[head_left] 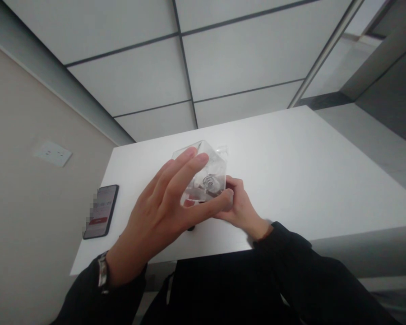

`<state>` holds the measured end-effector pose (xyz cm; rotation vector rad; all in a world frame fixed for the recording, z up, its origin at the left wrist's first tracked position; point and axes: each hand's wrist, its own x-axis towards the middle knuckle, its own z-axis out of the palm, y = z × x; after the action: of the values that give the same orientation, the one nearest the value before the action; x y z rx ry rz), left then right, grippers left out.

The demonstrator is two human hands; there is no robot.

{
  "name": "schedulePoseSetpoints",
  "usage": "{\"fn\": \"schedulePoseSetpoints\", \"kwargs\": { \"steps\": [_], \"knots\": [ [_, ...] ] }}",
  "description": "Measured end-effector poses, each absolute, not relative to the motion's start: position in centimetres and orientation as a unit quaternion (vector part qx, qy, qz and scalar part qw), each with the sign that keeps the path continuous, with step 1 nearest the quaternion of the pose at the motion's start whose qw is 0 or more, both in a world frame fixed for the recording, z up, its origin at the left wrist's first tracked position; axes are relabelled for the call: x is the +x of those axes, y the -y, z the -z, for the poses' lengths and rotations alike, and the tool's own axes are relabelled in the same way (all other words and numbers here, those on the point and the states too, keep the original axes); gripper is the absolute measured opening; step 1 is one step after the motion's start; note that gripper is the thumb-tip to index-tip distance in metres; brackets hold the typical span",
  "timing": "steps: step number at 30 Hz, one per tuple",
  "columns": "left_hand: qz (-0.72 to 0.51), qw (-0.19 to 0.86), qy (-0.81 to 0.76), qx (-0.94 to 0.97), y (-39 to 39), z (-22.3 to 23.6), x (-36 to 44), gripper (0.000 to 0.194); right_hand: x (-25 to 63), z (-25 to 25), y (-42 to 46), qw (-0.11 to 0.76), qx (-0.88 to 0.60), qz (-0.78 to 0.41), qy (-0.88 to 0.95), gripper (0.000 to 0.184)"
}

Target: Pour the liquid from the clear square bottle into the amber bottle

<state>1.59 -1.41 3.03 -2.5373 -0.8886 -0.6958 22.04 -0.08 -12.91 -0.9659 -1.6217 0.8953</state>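
Above the white table (311, 180) I hold a clear plastic box-shaped package (214, 164) up in front of me. Something coiled and silvery (209, 182) shows through its lower part; I cannot make out its kind. My left hand (159, 207) spans the near side, fingers over the top left and thumb along the bottom. From the right, my right hand (240, 205) grips the lower right corner, its fingers partly hidden behind the package and my left thumb. A small red patch (188, 203) and a dark bit (191, 228) show beneath, largely covered.
A phone (102, 211) with its screen lit lies near the table's left edge. A wall with a socket plate (56, 153) rises at the left. White panels with dark strips (243, 58) stand behind the table. Floor shows at the right.
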Motion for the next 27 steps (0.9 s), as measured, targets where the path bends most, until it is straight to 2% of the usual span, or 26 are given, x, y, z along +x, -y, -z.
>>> {"fn": "schedulePoseSetpoints", "kwargs": {
  "steps": [7,15,27],
  "knots": [
    [0.258,0.202,0.281,-0.902,1.04,-3.21,1.66,0.067,22.04,12.81,-0.18,0.492,-0.395,-0.383,0.675,0.098],
    [0.267,0.135,0.297,-0.907,0.97,-3.48,1.01,0.074,22.28,12.65,-0.10,0.497,-0.401,-0.365,0.678,0.101],
    [0.286,0.123,0.269,-0.911,0.75,-3.78,1.61,0.091,22.32,12.60,-0.16,0.497,-0.397,-0.357,0.684,0.099]
  ]
}}
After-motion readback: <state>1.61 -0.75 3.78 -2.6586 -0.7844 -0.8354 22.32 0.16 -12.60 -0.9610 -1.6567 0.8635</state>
